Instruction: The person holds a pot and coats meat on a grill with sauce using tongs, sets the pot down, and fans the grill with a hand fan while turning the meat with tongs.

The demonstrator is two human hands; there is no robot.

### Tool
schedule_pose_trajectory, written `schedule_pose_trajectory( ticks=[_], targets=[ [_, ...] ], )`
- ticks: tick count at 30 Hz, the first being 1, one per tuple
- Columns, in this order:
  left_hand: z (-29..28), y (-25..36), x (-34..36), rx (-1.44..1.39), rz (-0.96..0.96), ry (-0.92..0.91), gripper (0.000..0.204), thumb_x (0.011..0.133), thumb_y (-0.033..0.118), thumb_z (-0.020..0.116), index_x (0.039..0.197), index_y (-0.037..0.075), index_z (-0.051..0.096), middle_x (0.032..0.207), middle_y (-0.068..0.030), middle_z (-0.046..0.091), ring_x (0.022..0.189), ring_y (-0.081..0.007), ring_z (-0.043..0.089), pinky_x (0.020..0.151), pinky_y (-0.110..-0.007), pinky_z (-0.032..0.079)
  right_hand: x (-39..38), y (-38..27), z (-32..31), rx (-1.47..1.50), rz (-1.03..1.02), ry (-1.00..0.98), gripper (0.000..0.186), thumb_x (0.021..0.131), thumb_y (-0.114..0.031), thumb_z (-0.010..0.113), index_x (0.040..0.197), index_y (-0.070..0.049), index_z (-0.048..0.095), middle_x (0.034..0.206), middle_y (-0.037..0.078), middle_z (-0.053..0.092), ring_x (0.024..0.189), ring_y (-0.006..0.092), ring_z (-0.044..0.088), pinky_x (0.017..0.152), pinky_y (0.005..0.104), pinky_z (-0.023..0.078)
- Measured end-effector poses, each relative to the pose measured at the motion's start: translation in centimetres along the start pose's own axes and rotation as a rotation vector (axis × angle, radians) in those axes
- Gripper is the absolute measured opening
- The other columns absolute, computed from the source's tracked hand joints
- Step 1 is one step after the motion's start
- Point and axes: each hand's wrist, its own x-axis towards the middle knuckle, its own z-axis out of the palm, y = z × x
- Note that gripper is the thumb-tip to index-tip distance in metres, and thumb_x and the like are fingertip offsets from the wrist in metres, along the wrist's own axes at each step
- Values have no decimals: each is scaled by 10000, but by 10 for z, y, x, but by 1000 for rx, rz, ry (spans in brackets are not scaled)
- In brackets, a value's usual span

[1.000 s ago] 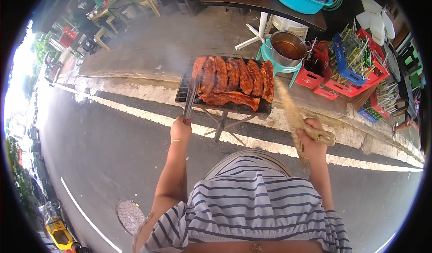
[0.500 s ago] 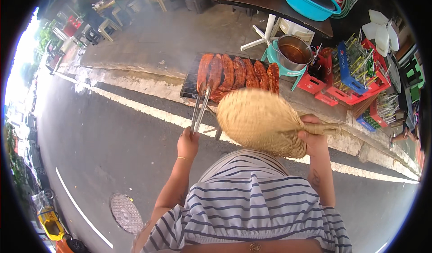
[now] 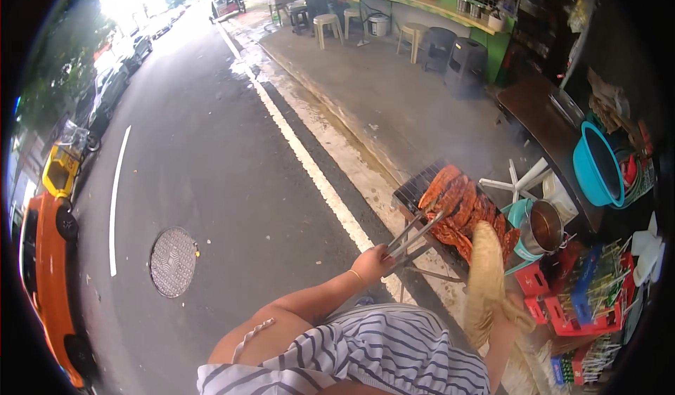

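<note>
My left hand (image 3: 373, 263) is closed round the handle end of metal tongs (image 3: 415, 235). The tips of the tongs reach the strips of reddish grilled meat (image 3: 460, 202) that lie side by side on a charcoal grill (image 3: 416, 190). In my right hand (image 3: 508, 312) is a woven straw fan (image 3: 485, 272), seen nearly edge-on and blurred. It stands over the near right end of the meat and hides part of it. Most of my right hand's fingers are behind the fan's handle. Thin smoke drifts above the grill.
Right of the grill, a steel pot of brown sauce (image 3: 545, 226) sits on a turquoise stool (image 3: 519, 216). Bottle crates (image 3: 587, 303) stack nearby. A dark table (image 3: 538, 124) holds a blue basin (image 3: 594, 166). On the road, an orange car (image 3: 46, 282) stands left, beyond a manhole cover (image 3: 173, 261).
My view has swung left, so the grill now appears further right. The fan has turned from nearly face-on to edge-on. The tongs stay at the meat.
</note>
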Motion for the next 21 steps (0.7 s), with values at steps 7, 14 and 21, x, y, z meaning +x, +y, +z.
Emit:
schedule_pose_trajectory(
  ticks=[7, 14, 21],
  targets=[
    [1, -15, -5, -64, -15, -17, 380, 881, 269, 706, 1133, 5, 599, 906, -190, 673, 847, -348, 655, 765, -414, 505, 5, -29, -5, -155, -83, 65, 397, 877, -200, 686, 1194, 22, 598, 1156, 112, 626, 1041, 209, 597, 922, 339, 463],
    [8, -21, -33, -87, -3, 103, 340, 881, 259, 698, 1102, 13, 617, 847, -167, 663, 793, -332, 642, 736, -404, 497, 4, -20, -27, 321, -173, -160, 428, 800, -172, 781, 1137, 6, 587, 1082, 89, 619, 1037, 210, 574, 945, 345, 446],
    [36, 23, -70, -31, -86, 167, 408, 849, 287, 717, 1143, 13, 644, 867, -151, 675, 776, -295, 648, 730, -393, 508, 8, 13, -96, 420, -384, -325, 393, 800, -133, 792, 1115, 30, 622, 1108, 104, 633, 976, 206, 605, 861, 332, 485]
  ],
)
